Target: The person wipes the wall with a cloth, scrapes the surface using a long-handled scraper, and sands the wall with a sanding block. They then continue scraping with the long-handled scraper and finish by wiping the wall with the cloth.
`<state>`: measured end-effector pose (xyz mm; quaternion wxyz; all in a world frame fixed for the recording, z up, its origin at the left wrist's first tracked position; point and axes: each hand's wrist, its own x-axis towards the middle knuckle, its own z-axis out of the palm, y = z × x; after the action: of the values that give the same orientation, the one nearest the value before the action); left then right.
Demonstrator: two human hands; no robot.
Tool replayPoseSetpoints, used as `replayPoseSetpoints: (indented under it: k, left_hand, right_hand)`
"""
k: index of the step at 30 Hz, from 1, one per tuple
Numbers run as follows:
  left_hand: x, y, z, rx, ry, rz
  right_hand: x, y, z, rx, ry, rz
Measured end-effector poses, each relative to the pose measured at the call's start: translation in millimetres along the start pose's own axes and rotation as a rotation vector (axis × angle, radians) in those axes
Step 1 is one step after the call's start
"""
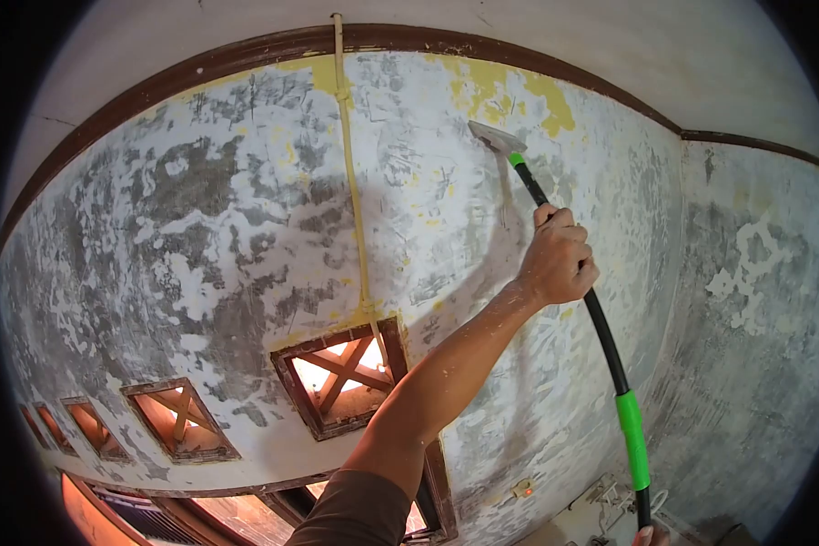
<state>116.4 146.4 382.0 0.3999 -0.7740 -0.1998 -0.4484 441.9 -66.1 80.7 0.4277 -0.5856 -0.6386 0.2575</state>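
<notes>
A long-handled scraper [607,341] with a black pole and green sections reaches up the wall. Its wide metal blade [498,138] lies against the wall just below patches of yellow paint [548,102]. My left hand [560,257] is wrapped round the upper part of the pole, with the arm stretched out. At the bottom edge of the view, my right hand [651,537] grips the lower end of the pole; only its fingers show. Around the blade the wall [428,218] is mottled white and grey, with small yellow remnants.
A cream conduit pipe [353,182] runs down the wall to a small crossed wooden vent window [341,371]. More such vents [180,419] line the left. Brown trim [246,56] edges the ceiling. Low on the right, a socket [522,489] with a red light sits near cables.
</notes>
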Motion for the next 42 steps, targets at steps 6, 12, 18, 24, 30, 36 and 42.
replayPoseSetpoints:
  k: [6, 12, 18, 24, 30, 36, 42]
  left_hand:
    - [13.2, -17.6, 2.2, -0.03, 0.068, 0.017]
    - [14.6, -14.7, -2.2, -0.026, 0.035, 0.058]
    - [41.2, -27.2, 9.9, 0.039, 0.094, 0.057]
    - [49.6, -46.8, 13.6, 0.052, 0.039, 0.089]
    - [48.4, -46.5, 14.1, 0.043, -0.039, 0.079]
    - [64.8, -55.3, 37.3, 0.077, -0.003, 0.046]
    - [77.0, -77.2, 46.3, 0.081, 0.083, 0.086]
  right_hand:
    - [2.1, 13.2, 21.5, -0.173, -0.002, 0.063]
    - [1.8, -20.1, -9.5, -0.083, -0.134, 0.043]
    - [8.5, -38.0, -22.4, -0.176, 0.02, 0.005]
    - [20.9, -57.7, -10.2, -0.134, -0.011, -0.016]
    - [16.6, -72.1, -18.4, -0.139, 0.012, 0.005]
    - [34.2, -67.2, -18.6, -0.196, 0.075, 0.049]
    - [39.7, -82.7, -12.5, -0.271, 0.092, 0.085]
